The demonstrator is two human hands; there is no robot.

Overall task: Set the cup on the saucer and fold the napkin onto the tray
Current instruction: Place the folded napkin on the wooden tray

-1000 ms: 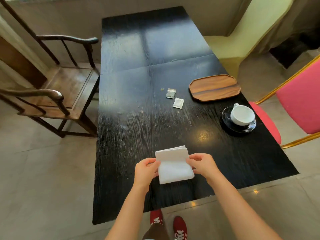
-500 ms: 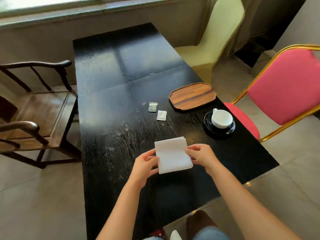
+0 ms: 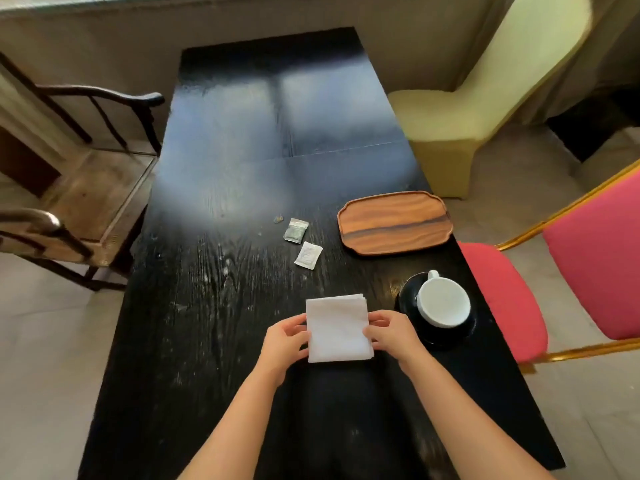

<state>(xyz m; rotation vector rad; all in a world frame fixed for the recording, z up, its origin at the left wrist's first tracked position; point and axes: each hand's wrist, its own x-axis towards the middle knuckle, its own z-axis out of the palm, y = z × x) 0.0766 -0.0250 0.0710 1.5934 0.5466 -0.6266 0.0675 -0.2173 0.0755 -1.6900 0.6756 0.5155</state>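
White napkin still pinched by both hands, now nearer the saucer.

A white cup stands upright on a black saucer at the bench's right edge. The folded white napkin lies just left of it. The empty wooden tray sits beyond.

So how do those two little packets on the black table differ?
The grey-green foil packet is darker and lies farther away; the white paper packet is paler, nearer and closer to the white folded napkin. Both lie flat, apart, left of the wooden tray.
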